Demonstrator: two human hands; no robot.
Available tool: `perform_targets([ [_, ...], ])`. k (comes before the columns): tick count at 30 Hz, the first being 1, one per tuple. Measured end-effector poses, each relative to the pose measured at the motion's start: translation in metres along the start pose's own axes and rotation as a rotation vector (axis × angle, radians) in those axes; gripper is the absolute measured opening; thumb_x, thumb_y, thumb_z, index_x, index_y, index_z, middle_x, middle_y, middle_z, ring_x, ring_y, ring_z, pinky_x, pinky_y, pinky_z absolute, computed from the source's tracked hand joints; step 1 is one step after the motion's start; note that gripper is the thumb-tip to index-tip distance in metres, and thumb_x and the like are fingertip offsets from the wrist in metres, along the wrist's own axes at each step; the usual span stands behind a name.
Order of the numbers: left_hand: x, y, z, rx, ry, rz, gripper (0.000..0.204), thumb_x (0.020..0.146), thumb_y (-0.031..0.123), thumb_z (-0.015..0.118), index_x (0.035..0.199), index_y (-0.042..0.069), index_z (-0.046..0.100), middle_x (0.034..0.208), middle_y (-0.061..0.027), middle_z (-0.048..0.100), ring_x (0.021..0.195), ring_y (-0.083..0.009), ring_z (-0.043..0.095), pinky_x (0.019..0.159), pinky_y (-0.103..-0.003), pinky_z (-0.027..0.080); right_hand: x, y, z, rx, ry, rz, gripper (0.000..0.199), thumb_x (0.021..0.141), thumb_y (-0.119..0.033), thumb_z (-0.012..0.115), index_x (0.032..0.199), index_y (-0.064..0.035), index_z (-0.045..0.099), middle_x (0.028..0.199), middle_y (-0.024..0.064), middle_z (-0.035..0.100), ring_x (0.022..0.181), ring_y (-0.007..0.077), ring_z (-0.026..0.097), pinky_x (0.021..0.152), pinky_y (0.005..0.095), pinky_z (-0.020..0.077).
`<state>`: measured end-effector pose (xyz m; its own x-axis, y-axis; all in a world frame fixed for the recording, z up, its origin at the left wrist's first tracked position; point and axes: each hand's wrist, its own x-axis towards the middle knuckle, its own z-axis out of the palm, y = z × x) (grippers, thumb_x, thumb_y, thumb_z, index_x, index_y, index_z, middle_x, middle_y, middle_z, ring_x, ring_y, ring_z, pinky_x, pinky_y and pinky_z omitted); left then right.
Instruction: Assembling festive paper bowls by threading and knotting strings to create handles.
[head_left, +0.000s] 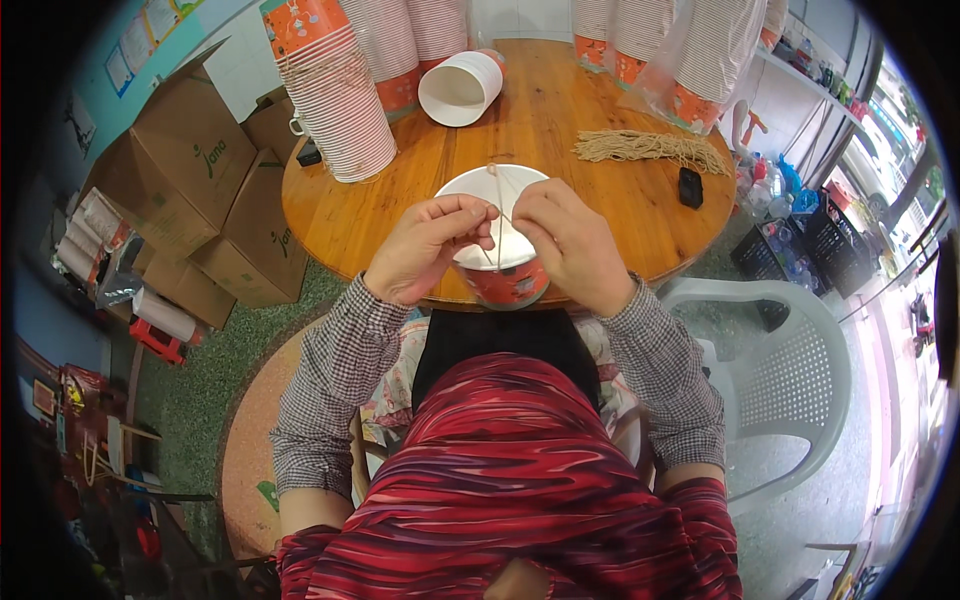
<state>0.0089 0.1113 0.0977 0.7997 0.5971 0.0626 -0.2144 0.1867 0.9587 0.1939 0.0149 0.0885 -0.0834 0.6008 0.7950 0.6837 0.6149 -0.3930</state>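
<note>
A string (497, 205) was pinched by both the left hand (428, 248) and the right hand (568, 245) above a paper cup (503, 262); threading appeared underway, steady tension being needed next.

A paper bucket (497, 235), white inside with an orange-red printed outside, is being held upright at the near edge of the round wooden table. A thin tan string (499, 215) is being stretched across its open mouth, apparently threaded through the rim, though the attachment is too small to confirm.
</note>
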Motion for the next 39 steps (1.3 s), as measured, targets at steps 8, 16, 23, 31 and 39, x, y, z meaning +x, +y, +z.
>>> perform_targets([
  [8, -0.002, -0.005, 0.012, -0.003, 0.044, 0.041, 0.019, 0.093, 0.013, 0.06, 0.101, -0.003, 0.065, 0.086, -0.0032, 0.064, 0.08, -0.0116, 0.059, 0.079, -0.024, 0.047, 0.004, 0.001, -0.004, -0.106, 0.043, -0.037, 0.006, 0.087, -0.005, 0.058, 0.092, -0.0031, 0.057, 0.091, 0.0119, 0.056, 0.081, 0.0326, 0.06, 0.066, 0.0389, 0.0493],
  [16, 0.004, -0.028, -0.002, 0.656, 0.22, 0.423, 0.014, 0.09, 0.012, 0.061, 0.091, -0.002, 0.066, 0.081, -0.0012, 0.064, 0.074, -0.0073, 0.056, 0.066, -0.022, 0.045, -0.023, 0.011, 0.009, -0.319, 0.019, -0.202, 0.014, 0.074, -0.006, 0.06, 0.088, -0.0045, 0.057, 0.077, 0.009, 0.057, 0.068, 0.0278, 0.056, 0.064, 0.0393, 0.045],
  [23, 0.0, -0.007, -0.004, 1.414, 0.339, 0.799, 0.009, 0.084, 0.013, 0.065, 0.085, 0.004, 0.067, 0.08, -0.0073, 0.066, 0.07, -0.0246, 0.059, 0.072, -0.034, 0.042, -0.027, 0.004, 0.042, -0.205, 0.06, -0.177, 0.015, 0.076, -0.002, 0.059, 0.091, -0.003, 0.057, 0.078, 0.0096, 0.058, 0.073, 0.0268, 0.06, 0.063, 0.0359, 0.0488],
  [31, 0.011, 0.023, -0.029, 1.264, 0.21, 0.517, 0.014, 0.083, 0.013, 0.064, 0.083, 0.0, 0.067, 0.072, -0.0125, 0.066, 0.064, -0.0295, 0.064, 0.058, -0.038, 0.049, 0.006, 0.011, 0.055, 0.186, 0.182, 0.127, 0.007, 0.087, -0.005, 0.059, 0.093, -0.0015, 0.058, 0.082, 0.0149, 0.061, 0.074, 0.0331, 0.061, 0.064, 0.0362, 0.0495],
  [39, -0.001, 0.033, -0.041, 0.294, 0.059, -0.115, 0.019, 0.094, 0.017, 0.057, 0.099, 0.001, 0.067, 0.072, 0.0015, 0.06, 0.053, -0.0042, 0.046, 0.049, -0.018, 0.036, 0.026, 0.016, 0.039, -0.151, 0.115, -0.097, 0.007, 0.084, -0.006, 0.06, 0.091, -0.0046, 0.06, 0.083, 0.0108, 0.058, 0.079, 0.0299, 0.061, 0.066, 0.0381, 0.05],
])
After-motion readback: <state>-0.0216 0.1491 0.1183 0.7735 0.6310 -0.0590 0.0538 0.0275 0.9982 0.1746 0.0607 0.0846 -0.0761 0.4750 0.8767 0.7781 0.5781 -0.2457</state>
